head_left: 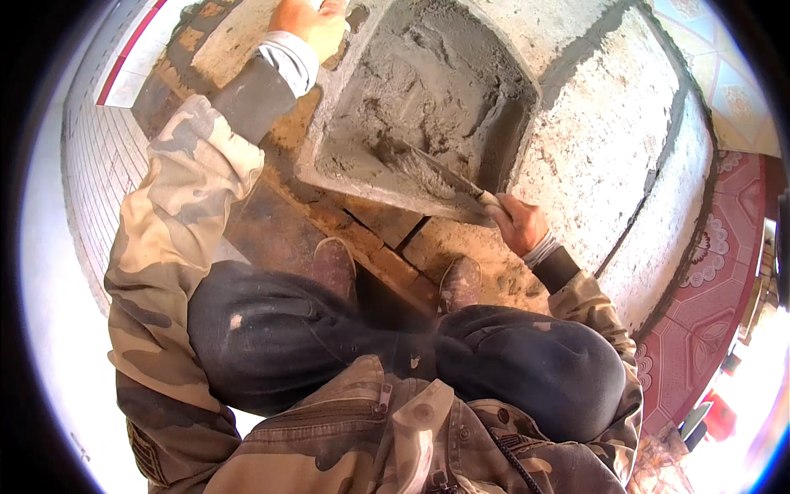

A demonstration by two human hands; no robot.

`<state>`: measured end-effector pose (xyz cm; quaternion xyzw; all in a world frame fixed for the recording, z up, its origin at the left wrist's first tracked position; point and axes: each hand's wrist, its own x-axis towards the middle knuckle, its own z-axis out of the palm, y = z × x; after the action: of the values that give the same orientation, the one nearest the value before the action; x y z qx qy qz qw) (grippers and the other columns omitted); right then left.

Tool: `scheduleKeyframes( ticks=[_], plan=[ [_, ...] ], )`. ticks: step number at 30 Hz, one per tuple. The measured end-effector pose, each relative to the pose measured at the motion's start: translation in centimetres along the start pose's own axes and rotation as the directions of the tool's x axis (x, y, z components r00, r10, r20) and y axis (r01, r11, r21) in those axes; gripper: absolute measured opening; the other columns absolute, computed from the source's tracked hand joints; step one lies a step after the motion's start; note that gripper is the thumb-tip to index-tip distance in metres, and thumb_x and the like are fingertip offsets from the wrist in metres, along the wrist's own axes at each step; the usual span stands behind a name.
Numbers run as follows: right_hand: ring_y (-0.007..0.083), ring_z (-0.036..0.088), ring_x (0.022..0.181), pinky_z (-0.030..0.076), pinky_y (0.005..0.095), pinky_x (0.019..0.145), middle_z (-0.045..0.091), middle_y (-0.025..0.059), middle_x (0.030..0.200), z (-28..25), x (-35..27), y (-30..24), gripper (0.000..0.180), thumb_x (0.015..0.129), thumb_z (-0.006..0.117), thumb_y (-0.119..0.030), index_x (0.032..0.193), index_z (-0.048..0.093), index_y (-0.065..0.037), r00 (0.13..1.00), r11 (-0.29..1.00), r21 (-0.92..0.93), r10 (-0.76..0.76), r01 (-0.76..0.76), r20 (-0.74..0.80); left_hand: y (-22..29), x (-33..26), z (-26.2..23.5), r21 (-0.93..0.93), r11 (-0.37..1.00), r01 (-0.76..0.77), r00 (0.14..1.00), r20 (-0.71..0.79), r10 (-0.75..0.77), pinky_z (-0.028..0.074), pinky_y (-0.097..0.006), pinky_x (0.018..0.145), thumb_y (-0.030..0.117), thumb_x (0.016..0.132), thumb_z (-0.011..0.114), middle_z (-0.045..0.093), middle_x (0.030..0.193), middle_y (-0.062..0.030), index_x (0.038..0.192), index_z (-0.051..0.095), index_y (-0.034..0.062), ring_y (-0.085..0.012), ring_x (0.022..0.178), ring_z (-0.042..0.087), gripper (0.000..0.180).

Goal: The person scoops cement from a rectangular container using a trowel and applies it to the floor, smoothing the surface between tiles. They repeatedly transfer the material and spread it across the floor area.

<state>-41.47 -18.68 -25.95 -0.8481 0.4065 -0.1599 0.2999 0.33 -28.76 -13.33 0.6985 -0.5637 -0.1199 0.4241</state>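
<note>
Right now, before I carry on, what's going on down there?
A person squats before a shallow tray of wet grey mortar. Their right hand grips the handle of a trowel, its blade lying in the mortar toward the near side. The left hand is by the tray's far left side, cut off by the picture's top edge, so whether it holds anything can't be told.

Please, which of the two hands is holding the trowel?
The right hand holds the trowel by its handle; the left hand, partly cut off at the top edge, is away from it.
</note>
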Motion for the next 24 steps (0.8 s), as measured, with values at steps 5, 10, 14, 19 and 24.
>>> scheduleKeyframes(
  ticks=[5,10,14,19,24],
  plan=[
    [0.0293,0.063,0.057,0.049,0.04,0.054,0.064,0.0193,0.069,-2.8,3.0,-2.4,0.025,0.096,0.068,-0.024,0.097,0.07,0.001,0.986,0.981,0.182,0.042,-0.071,0.16,0.2,-0.1,0.1,-0.059,0.987,0.147,0.987,0.077,-0.142,0.048,-0.037,0.053,0.029,0.101,0.052,0.064,0.066,-0.0097,0.084,0.061,0.0027,-0.0189,0.055,0.06,0.033],
    [0.0134,0.055,0.05,0.044,0.0324,0.048,0.059,0.007,0.059,-6.0,4.7,-2.3,0.036,0.099,0.065,-0.03,0.087,0.071,0.003,0.814,0.829,0.332,0.227,-0.45,0.535,0.5,-0.3,-0.7,-0.091,0.946,0.31,0.946,0.133,-0.297,0.049,-0.039,0.053,0.028,0.101,0.052,0.064,0.067,-0.0114,0.087,0.061,0.0014,-0.0226,0.055,0.06,0.031],
    [0.008,0.052,0.047,0.042,0.0263,0.043,0.057,0.0024,0.058,-7.7,4.2,-3.3,0.043,0.099,0.064,-0.041,0.098,0.072,0.001,0.698,0.663,0.406,0.25,-0.629,0.671,-2.2,-0.2,-1.0,-0.095,0.935,0.34,0.938,0.101,-0.331,0.048,-0.036,0.053,0.028,0.101,0.055,0.066,0.072,-0.0101,0.095,0.063,0.0002,-0.0191,0.054,0.059,0.03],
    [0.0074,0.046,0.045,0.037,0.0243,0.04,0.055,0.0007,0.059,-5.3,-1.1,-3.3,0.042,0.099,0.064,-0.04,0.103,0.068,0.001,0.717,0.416,0.588,0.315,-0.694,0.622,-9.8,-0.2,-1.2,-0.302,0.808,0.506,0.862,0.136,-0.489,0.047,-0.03,0.049,0.03,0.1,0.059,0.071,0.084,-0.0056,0.117,0.067,-0.0003,-0.0124,0.058,0.059,0.036],
    [0.0089,0.045,0.048,0.034,0.0236,0.043,0.053,0.0023,0.063,-3.8,-7.2,-2.5,0.028,0.1,0.065,-0.028,0.103,0.063,-0.001,0.728,0.042,0.828,0.504,-0.559,0.465,-20.0,-0.5,-8.4,-0.278,0.71,0.647,0.751,0.07,-0.656,0.049,-0.035,0.078,0.039,0.1,0.06,0.071,0.116,0.001,0.124,0.066,0.0133,-0.0131,0.097,0.065,0.035]
  ],
)
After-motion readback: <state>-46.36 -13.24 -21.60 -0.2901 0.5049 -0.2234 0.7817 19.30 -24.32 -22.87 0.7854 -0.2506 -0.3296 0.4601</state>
